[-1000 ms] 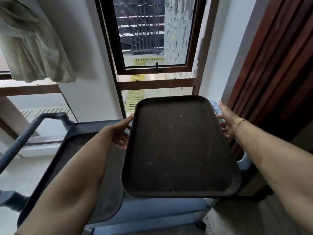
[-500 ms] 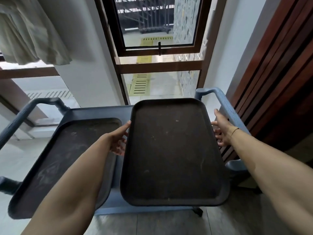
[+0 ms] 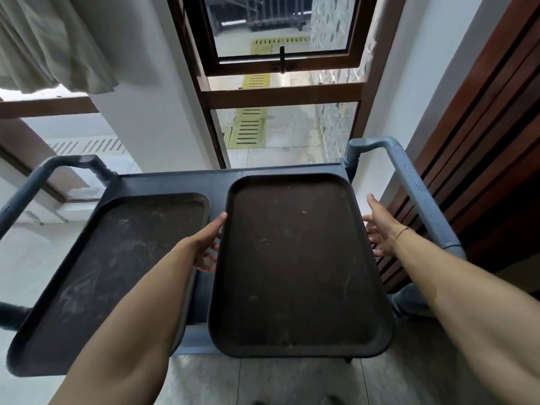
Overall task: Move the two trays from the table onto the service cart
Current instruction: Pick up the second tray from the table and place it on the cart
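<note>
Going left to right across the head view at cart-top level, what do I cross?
Left cart handle → left tray → left hand → right tray → right hand → right cart handle.

Two dark trays: one at left (image 3: 111, 276), one at right (image 3: 295, 267). One grey service cart (image 3: 175, 182) with two side handles. Two bare hands, left (image 3: 206, 244) and right (image 3: 380, 226).

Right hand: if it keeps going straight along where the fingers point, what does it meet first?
The right hand points forward and slightly inward beside the right tray. Straight on, it would likely meet the cart's far-right handle post; depth is unclear, so it might pass beside it toward the window glass.
</note>
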Available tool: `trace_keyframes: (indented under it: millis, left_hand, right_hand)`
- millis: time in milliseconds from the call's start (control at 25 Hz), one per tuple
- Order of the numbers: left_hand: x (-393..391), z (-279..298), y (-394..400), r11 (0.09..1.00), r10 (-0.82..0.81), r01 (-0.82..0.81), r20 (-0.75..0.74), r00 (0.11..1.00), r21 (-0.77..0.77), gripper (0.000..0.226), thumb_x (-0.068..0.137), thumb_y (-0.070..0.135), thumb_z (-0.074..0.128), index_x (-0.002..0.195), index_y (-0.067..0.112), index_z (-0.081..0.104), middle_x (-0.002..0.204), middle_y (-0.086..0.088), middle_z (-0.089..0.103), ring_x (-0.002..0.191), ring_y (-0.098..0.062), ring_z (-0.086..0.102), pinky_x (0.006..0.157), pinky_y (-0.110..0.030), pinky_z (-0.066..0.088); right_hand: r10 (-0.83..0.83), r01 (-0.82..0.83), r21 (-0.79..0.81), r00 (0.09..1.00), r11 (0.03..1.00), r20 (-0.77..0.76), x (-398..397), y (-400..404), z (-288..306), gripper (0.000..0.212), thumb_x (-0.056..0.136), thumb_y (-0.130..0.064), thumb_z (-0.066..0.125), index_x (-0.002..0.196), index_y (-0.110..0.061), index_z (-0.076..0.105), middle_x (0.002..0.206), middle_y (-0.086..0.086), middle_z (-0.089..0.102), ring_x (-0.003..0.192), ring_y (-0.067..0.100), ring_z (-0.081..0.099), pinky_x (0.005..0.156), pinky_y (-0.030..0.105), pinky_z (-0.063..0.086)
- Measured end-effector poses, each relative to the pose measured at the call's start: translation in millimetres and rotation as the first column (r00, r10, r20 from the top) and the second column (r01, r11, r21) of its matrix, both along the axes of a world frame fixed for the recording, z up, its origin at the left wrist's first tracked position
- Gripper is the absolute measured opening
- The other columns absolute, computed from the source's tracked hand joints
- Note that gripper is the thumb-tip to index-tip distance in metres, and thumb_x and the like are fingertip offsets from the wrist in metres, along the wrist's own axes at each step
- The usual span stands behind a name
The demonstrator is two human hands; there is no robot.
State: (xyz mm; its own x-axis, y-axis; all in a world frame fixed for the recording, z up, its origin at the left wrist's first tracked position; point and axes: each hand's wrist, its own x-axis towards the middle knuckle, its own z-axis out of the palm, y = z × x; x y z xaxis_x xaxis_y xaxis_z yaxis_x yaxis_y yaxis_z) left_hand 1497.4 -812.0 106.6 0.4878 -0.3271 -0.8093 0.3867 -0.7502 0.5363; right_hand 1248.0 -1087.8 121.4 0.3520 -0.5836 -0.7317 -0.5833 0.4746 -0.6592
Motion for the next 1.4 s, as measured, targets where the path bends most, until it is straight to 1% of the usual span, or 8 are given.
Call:
trace_keyframes:
  millis: [80, 200, 720, 920, 1040, 1160, 1280, 1400]
  left_hand:
    - [4.3, -6.9, -3.1, 1.0, 0.003, -0.003, 0.0, 1.0, 0.003, 0.07, 0.085, 0.082, 0.034, 0.097, 0.016, 0.055, 0.087, -0.011, 0.058, 0.074, -0.025, 0.056, 0.071, -0.037, 0.046]
    - [7.8, -14.0, -6.7, 1.0, -0.012, 0.012, -0.014, 1.0, 0.007, 0.072, 0.085, 0.081, 0.035, 0.105, 0.015, 0.056, 0.099, -0.014, 0.059, 0.085, -0.029, 0.057, 0.077, -0.044, 0.047]
    - [5.8, -41.8, 2.5, 0.999, -0.022, 0.025, -0.093, 0.995, 0.025, 0.075, 0.081, 0.082, 0.042, 0.109, 0.014, 0.057, 0.102, -0.016, 0.059, 0.088, -0.03, 0.06, 0.069, -0.043, 0.052]
    - [0.5, -41.0, 2.5, 1.0, -0.014, 0.015, -0.068, 0.998, 0.012, 0.07, 0.084, 0.08, 0.04, 0.105, 0.016, 0.058, 0.104, -0.014, 0.059, 0.092, -0.03, 0.059, 0.07, -0.043, 0.051]
    - [-3.6, -43.0, 4.9, 1.0, -0.016, 0.016, -0.022, 1.0, 0.003, 0.069, 0.085, 0.08, 0.039, 0.106, 0.018, 0.06, 0.107, -0.013, 0.06, 0.095, -0.029, 0.059, 0.079, -0.044, 0.05]
    - [-12.6, -41.7, 6.0, 1.0, -0.001, 0.001, 0.019, 1.0, -0.018, 0.073, 0.087, 0.078, 0.038, 0.122, 0.018, 0.06, 0.112, -0.01, 0.061, 0.098, -0.027, 0.06, 0.083, -0.043, 0.049]
    - [-24.9, -35.5, 7.4, 0.998, 0.028, -0.022, 0.103, 0.994, -0.058, 0.073, 0.092, 0.072, 0.036, 0.144, 0.021, 0.045, 0.139, -0.007, 0.053, 0.122, -0.031, 0.053, 0.1, -0.048, 0.041]
    - [-37.3, -29.7, 12.0, 0.992, 0.023, 0.009, 0.253, 0.967, -0.126, 0.07, 0.098, 0.062, 0.036, 0.15, 0.015, 0.04, 0.155, -0.008, 0.04, 0.137, -0.027, 0.04, 0.099, -0.041, 0.033]
  right_hand:
    - [-0.009, 0.009, 0.002, 1.0, 1.0, -0.005, 2.3, -2.2, -4.7, 0.071, 0.082, -0.082, 0.026, 0.088, -0.02, 0.06, 0.088, 0.004, 0.064, 0.066, 0.018, 0.056, 0.06, 0.032, 0.044]
    - [-0.021, 0.021, 0.006, 0.999, 1.0, -0.024, 3.4, -4.7, -8.0, 0.069, 0.083, -0.081, 0.027, 0.086, -0.02, 0.059, 0.094, 0.007, 0.063, 0.076, 0.021, 0.058, 0.06, 0.033, 0.044]
    - [-0.006, 0.008, 0.025, 0.998, 1.0, -0.058, 1.5, 3.8, -20.0, 0.065, 0.087, -0.078, 0.027, 0.081, -0.019, 0.054, 0.083, 0.002, 0.055, 0.074, 0.02, 0.051, 0.056, 0.036, 0.038]
    - [-0.062, 0.058, -0.074, 0.997, 0.996, -0.044, -0.6, 4.9, -29.1, 0.064, 0.091, -0.07, 0.035, 0.114, -0.015, 0.057, 0.086, 0.0, 0.058, 0.069, 0.016, 0.052, 0.052, 0.032, 0.038]
    - [-0.034, 0.031, -0.11, 0.999, 0.993, -0.026, -1.7, 8.7, -34.6, 0.071, 0.091, -0.067, 0.04, 0.13, -0.009, 0.054, 0.109, 0.005, 0.062, 0.082, 0.021, 0.057, 0.071, 0.036, 0.046]
    - [0.041, -0.06, -0.251, 0.996, 0.966, -0.08, 1.2, 13.6, -35.6, 0.078, 0.091, -0.064, 0.043, 0.137, -0.002, 0.05, 0.139, 0.014, 0.053, 0.121, 0.033, 0.053, 0.104, 0.044, 0.042]
    - [0.215, -0.287, -0.425, 0.954, 0.859, -0.208, 2.7, 20.3, -33.3, 0.07, 0.096, -0.06, 0.035, 0.136, -0.006, 0.054, 0.145, 0.018, 0.047, 0.131, 0.035, 0.044, 0.111, 0.043, 0.033]
    - [0.347, -0.462, -0.538, 0.886, 0.705, -0.307, 1.1, 29.3, -32.1, 0.066, 0.096, -0.061, 0.034, 0.141, -0.014, 0.05, 0.147, 0.015, 0.045, 0.134, 0.036, 0.04, 0.111, 0.046, 0.034]
